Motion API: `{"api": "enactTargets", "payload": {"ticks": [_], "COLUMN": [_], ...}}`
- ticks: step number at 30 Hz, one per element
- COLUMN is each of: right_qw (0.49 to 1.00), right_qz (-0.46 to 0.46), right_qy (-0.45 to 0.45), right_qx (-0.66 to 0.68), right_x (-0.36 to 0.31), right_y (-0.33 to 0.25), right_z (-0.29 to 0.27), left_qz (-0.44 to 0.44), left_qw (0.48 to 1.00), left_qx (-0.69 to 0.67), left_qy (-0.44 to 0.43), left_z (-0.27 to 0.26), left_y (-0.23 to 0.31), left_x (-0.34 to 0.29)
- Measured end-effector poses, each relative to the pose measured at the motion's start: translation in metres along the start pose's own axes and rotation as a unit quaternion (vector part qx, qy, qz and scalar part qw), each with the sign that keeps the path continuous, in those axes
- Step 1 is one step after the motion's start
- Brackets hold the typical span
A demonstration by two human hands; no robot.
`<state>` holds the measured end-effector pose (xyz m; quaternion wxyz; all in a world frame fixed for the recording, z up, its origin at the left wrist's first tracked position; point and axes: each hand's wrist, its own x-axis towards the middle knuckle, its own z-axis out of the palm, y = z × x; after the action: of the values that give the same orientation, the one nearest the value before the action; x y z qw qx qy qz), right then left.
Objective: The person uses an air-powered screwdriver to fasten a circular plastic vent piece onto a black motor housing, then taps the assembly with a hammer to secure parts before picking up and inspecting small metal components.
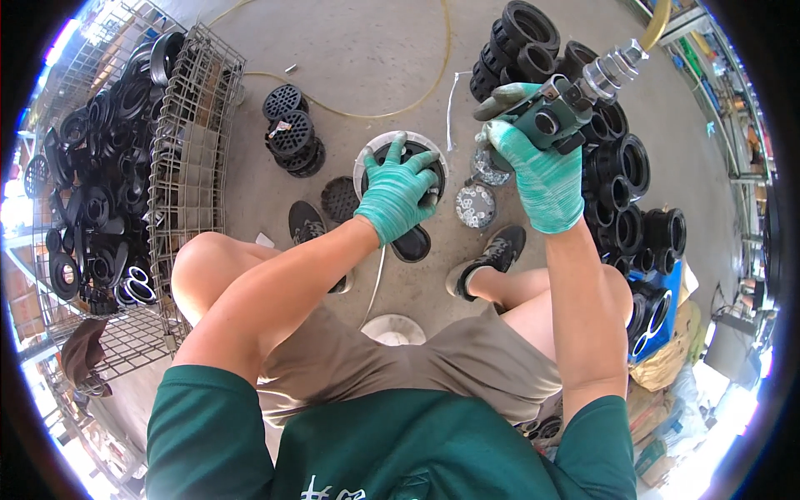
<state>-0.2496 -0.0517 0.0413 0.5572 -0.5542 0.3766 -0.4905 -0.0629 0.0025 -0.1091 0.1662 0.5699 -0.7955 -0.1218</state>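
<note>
My left hand [396, 193], in a teal-coated glove, lies with fingers spread on a round black part [381, 155]. That part sits on top of a white round bucket or stand [360, 177]; the hand hides much of it. A black rounded piece [412, 245] sticks out below the hand. My right hand [537, 171], gloved alike, is wrapped around a dark green power driver [557, 112], raised off the floor. Its silver stepped socket end [615, 72] points up and to the right. Beneath it stand a container of small pale washers [476, 206] and another small container [490, 169].
A wire cage [192, 125] full of black rings and covers stands at left. Perforated black drain covers [292, 132] are stacked near it. Black ring fittings [621, 167] are piled at right. A yellow hose [408, 108] curves over the floor. Shelving [737, 108] lines the far right.
</note>
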Motion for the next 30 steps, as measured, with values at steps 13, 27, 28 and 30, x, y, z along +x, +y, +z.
{"api": "enactTargets", "payload": {"ticks": [13, 27, 28, 30], "right_qw": [1.000, 0.998, 0.997, 0.995], "right_qz": [0.013, 0.069, 0.078, 0.094], "right_qy": [0.004, 0.011, 0.015, 0.024], "right_qx": [0.005, 0.006, 0.012, 0.013], "right_x": [0.003, 0.007, 0.008, 0.006], "right_y": [-0.006, 0.008, 0.012, 0.019], "right_z": [-0.003, -0.008, -0.009, -0.011], "left_qz": [-0.010, -0.011, -0.010, -0.015], "left_qw": [1.000, 1.000, 0.999, 0.999], "left_qx": [-0.006, -0.017, -0.020, -0.040], "left_qy": [-0.017, -0.024, -0.030, -0.019], "left_z": [-0.007, -0.012, -0.012, -0.012], "left_y": [0.002, -0.005, -0.005, -0.002], "left_x": [0.004, 0.004, 0.005, 0.006]}}
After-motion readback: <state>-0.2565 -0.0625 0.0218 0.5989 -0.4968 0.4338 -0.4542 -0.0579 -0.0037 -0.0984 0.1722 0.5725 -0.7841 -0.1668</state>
